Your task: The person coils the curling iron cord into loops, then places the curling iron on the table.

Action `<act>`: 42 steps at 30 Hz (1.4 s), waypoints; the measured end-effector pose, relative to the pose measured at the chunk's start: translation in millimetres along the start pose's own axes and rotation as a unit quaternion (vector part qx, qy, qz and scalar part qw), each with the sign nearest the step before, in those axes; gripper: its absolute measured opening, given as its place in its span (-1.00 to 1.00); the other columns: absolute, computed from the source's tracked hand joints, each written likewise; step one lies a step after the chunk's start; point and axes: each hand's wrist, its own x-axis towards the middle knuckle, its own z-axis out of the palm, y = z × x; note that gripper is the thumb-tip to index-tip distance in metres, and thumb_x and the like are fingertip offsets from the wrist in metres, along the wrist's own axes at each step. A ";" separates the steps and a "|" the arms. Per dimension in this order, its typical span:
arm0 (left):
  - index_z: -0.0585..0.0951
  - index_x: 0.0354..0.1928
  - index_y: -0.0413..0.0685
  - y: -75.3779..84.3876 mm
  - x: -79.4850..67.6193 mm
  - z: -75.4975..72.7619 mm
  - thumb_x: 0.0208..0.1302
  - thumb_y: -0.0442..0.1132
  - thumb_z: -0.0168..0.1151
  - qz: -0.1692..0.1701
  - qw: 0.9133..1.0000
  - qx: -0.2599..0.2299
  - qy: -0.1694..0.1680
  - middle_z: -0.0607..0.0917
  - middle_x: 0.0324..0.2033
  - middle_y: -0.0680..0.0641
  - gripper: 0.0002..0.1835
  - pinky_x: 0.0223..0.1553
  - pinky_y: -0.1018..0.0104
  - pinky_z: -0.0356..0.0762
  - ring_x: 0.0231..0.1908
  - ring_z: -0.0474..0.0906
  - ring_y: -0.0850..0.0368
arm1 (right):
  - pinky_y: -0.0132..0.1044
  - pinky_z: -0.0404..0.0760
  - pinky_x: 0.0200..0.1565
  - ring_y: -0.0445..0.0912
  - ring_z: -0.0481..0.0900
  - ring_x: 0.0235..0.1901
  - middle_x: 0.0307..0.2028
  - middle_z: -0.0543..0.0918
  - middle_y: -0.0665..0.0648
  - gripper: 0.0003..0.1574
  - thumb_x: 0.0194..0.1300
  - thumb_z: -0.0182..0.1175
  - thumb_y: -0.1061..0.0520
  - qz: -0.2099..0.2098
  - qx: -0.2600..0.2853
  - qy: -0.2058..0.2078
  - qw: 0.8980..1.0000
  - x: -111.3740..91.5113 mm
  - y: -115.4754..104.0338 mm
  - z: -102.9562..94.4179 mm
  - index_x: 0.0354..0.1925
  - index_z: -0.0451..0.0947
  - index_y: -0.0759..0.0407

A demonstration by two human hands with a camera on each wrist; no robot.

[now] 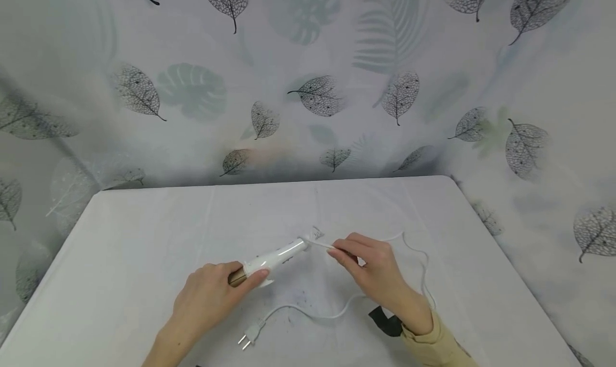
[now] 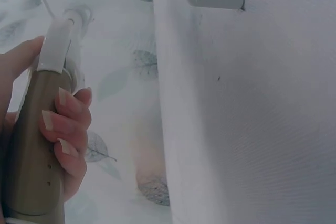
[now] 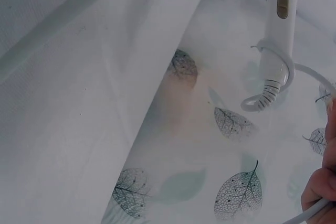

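My left hand (image 1: 209,295) grips a curling iron (image 1: 274,258) by its gold-brown barrel (image 2: 35,135), fingers curled round it. Its white handle, with a small gold switch (image 3: 283,6), points away toward the upper right. With thumb and fingertips, my right hand (image 1: 377,268) pinches the white power cord (image 1: 318,243) just beyond the handle's end. In the right wrist view the cord loops round the handle near its ribbed strain relief (image 3: 269,94). Part of the barrel is hidden under the left hand.
The cord's two-pin plug (image 1: 252,334) lies on the white-covered table (image 1: 144,222) near the front. More cord (image 1: 423,265) trails round the right forearm. A black strap (image 1: 386,322) shows by the right wrist. Leaf-patterned cloth (image 1: 308,94) surrounds the table's back and sides.
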 end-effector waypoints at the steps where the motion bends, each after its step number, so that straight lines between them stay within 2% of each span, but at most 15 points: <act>1: 0.38 -0.63 0.11 -0.4 0.1 0.3 0.12 0.59 0.06 -0.003 1.000 0.000 0.001 0.13 -0.71 0.16 -0.30 -0.60 0.37 0.01 -0.65 0.07 0.27 | -0.59 0.32 -0.50 -0.31 0.35 -0.55 -0.52 0.54 -0.08 -0.85 0.19 0.39 0.33 0.007 -0.002 -0.006 1.000 -0.2 0.1 0.5 -0.26 0.71 0.15; 5: 0.43 -0.58 0.10 -1.5 0.0 0.9 0.13 0.60 0.04 -0.018 1.000 -0.003 0.009 0.18 -0.71 0.13 -0.30 -0.63 0.36 0.05 -0.67 0.14 0.24 | -0.58 0.32 -0.47 -0.32 0.36 -0.53 -0.50 0.55 -0.12 -0.88 0.25 0.36 0.29 0.035 -0.009 -0.026 0.999 -0.7 0.5 1.6 -0.23 0.71 0.12; 8: 0.38 -0.60 0.06 -2.2 0.2 0.8 0.17 0.58 0.01 -0.025 0.999 0.000 0.024 0.18 -0.70 0.12 -0.29 -0.62 0.35 0.07 -0.67 0.16 0.22 | -0.58 0.33 -0.47 -0.33 0.35 -0.53 -0.49 0.55 -0.14 -0.92 0.30 0.34 0.25 0.047 -0.011 -0.038 0.998 -1.0 0.5 1.5 -0.25 0.71 0.09; 12: 0.29 -0.64 0.04 -2.8 0.5 0.1 0.22 0.55 -0.01 -0.026 0.999 -0.001 0.038 0.15 -0.70 0.12 -0.27 -0.61 0.36 0.07 -0.67 0.13 0.23 | -0.59 0.33 -0.50 -0.34 0.35 -0.55 -0.51 0.54 -0.12 -0.90 0.28 0.34 0.29 0.029 -0.005 -0.042 0.999 -1.9 1.1 2.3 -0.27 0.71 0.11; 17: 0.29 -0.65 0.03 -2.8 -0.1 -1.7 0.22 0.55 -0.01 -0.029 0.999 -0.011 0.043 0.16 -0.71 0.11 -0.27 -0.61 0.36 0.08 -0.67 0.14 0.22 | -0.59 0.34 -0.51 -0.33 0.35 -0.56 -0.51 0.54 -0.10 -0.83 0.22 0.35 0.37 0.006 0.008 -0.040 0.999 -2.5 2.1 3.4 -0.25 0.71 0.16; 24: 0.29 -0.65 0.03 -1.2 0.0 -3.6 0.21 0.55 0.01 -0.032 0.998 -0.023 0.046 0.19 -0.72 0.12 -0.27 -0.63 0.37 0.07 -0.68 0.13 0.23 | -0.54 0.39 -0.47 -0.32 0.40 -0.51 -0.47 0.57 -0.09 -0.82 0.22 0.32 0.40 0.020 0.012 -0.042 0.999 -2.8 1.0 2.8 -0.21 0.69 0.22; 31: 0.32 -0.64 0.03 0.5 -0.7 -6.4 0.23 0.52 0.03 -0.031 0.998 -0.029 0.054 0.19 -0.71 0.11 -0.29 -0.64 0.37 0.08 -0.68 0.15 0.23 | -0.59 0.36 -0.45 -0.34 0.40 -0.53 -0.48 0.58 -0.09 -0.76 0.18 0.34 0.43 -0.002 0.016 -0.059 0.998 -3.5 1.0 4.4 -0.19 0.70 0.19; 37: 0.31 -0.64 0.03 2.0 -2.2 -8.3 0.25 0.48 0.08 -0.031 0.996 -0.056 0.057 0.18 -0.72 0.13 -0.31 -0.65 0.39 0.08 -0.69 0.13 0.25 | -0.56 0.46 -0.38 -0.29 0.53 -0.47 -0.44 0.63 -0.04 -0.69 0.15 0.32 0.48 0.011 0.022 -0.056 0.998 -3.9 2.5 3.6 -0.13 0.69 0.27; 42: 0.33 -0.64 0.04 4.2 -3.3 -8.8 0.25 0.45 0.12 -0.026 0.995 -0.068 0.063 0.18 -0.72 0.13 -0.33 -0.65 0.39 0.07 -0.69 0.12 0.26 | -0.52 0.50 -0.34 -0.23 0.61 -0.44 -0.43 0.67 -0.03 -0.64 0.12 0.35 0.48 0.008 0.003 -0.052 0.999 -3.4 5.2 5.3 -0.09 0.71 0.26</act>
